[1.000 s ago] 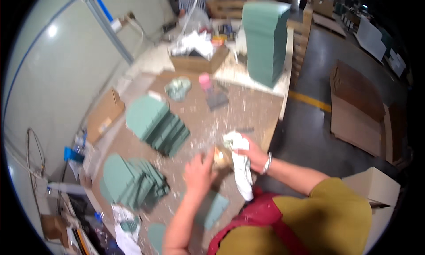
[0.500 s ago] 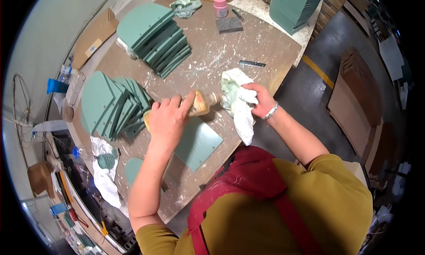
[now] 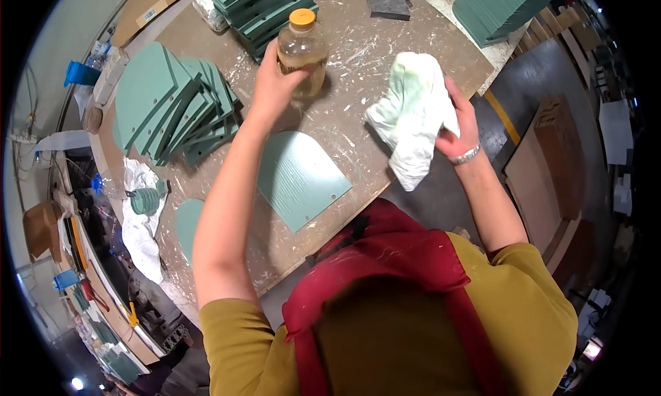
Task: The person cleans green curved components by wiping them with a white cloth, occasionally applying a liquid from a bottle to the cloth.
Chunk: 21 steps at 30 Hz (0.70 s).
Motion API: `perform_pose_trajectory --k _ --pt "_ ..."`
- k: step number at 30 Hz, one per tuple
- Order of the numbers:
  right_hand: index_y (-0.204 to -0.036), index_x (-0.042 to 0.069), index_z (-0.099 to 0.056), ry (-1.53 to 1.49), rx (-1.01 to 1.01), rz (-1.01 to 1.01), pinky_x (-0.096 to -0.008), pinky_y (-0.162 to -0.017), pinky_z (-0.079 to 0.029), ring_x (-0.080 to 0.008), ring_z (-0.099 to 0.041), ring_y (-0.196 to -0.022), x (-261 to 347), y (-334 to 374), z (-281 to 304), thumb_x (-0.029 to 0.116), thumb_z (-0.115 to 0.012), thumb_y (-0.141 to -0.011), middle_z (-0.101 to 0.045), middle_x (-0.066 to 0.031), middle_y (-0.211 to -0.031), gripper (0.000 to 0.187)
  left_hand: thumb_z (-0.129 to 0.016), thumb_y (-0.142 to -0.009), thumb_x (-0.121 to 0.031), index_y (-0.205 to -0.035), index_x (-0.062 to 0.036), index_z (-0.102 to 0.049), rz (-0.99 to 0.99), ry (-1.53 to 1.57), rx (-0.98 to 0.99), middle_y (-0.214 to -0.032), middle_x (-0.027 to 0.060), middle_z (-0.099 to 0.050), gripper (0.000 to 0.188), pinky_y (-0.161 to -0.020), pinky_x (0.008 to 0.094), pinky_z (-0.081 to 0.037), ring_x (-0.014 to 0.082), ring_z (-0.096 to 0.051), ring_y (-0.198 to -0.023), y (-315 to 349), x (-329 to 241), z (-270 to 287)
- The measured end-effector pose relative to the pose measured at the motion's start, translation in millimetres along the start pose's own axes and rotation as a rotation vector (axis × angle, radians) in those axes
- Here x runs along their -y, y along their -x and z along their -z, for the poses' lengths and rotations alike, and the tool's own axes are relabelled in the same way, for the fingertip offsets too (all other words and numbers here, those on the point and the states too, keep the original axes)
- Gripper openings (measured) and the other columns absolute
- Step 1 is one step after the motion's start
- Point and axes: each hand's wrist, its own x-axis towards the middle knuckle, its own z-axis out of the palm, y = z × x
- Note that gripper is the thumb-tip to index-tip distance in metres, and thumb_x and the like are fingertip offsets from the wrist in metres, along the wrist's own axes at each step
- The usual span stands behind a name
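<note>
A: Bottle (image 3: 308,55)?
B: Upright in the left hand (image 3: 277,83), thumb and fingers wrapped round it; orange cap (image 3: 301,17) on. Cannot tell whether its base touches the table (image 3: 344,110).
A: Right hand (image 3: 461,121)?
B: Gripping the cloth (image 3: 415,107) by its right side, fingertips partly hidden.
A: Around?
B: Panel (image 3: 301,179) bodyward of the left hand, stack (image 3: 155,100) leftward; block (image 3: 389,8) beyond both hands.

The head camera looks steeply down from close above the table's (image 3: 344,110) near edge. Its wide view faces across the table, taking in wall (image 3: 79,24) left of it and floor (image 3: 527,93) right of it.
</note>
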Motion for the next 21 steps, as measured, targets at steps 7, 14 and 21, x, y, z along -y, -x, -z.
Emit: perform_pose_trajectory --k 7,14,21 --pt "-0.132 -0.001 -0.045 0.661 -0.253 -0.082 -0.0302 -0.088 -0.050 -0.0181 -0.060 -0.106 -50.6 10.2 1.5 0.019 -0.055 -0.096 -0.057 -0.0121 -0.123 0.042 -0.073 -0.081 -0.019 -0.137 -0.0015 -0.037 -0.034 0.049 -0.012 -0.130 0.0188 -0.053 0.069 -0.102 0.0364 -0.040 0.0268 -0.051 -0.122 16.9 22.3 8.2" --pt "-0.109 0.005 -0.061 1.945 0.615 0.543 -0.0360 -0.088 -0.047 -0.0305 -0.054 -0.106 -144.9 -64.5 7.2 0.010 -0.062 -0.085 -0.055 -0.0123 -0.111 0.025 -0.054 -0.092 -0.019 -0.134 -0.0059 -0.045 -0.195 -0.786 0.056 -0.137 0.0153 -0.047 0.045 -0.107 0.0447 -0.033 0.0340 -0.041 -0.130 114.5 51.1 18.8" --pt "-0.097 0.006 -0.060 2.033 0.718 0.409 -0.0399 -0.074 -0.047 -0.0317 -0.055 -0.089 -141.5 -27.0 8.4 0.007 -0.061 -0.083 -0.054 -0.0128 -0.094 0.014 -0.050 -0.094 -0.021 -0.133 -0.0127 -0.048 -0.161 -0.821 0.045 -0.139 0.0074 -0.047 0.040 -0.109 0.0464 -0.030 0.0295 -0.039 -0.132 122.2 65.5 12.9"
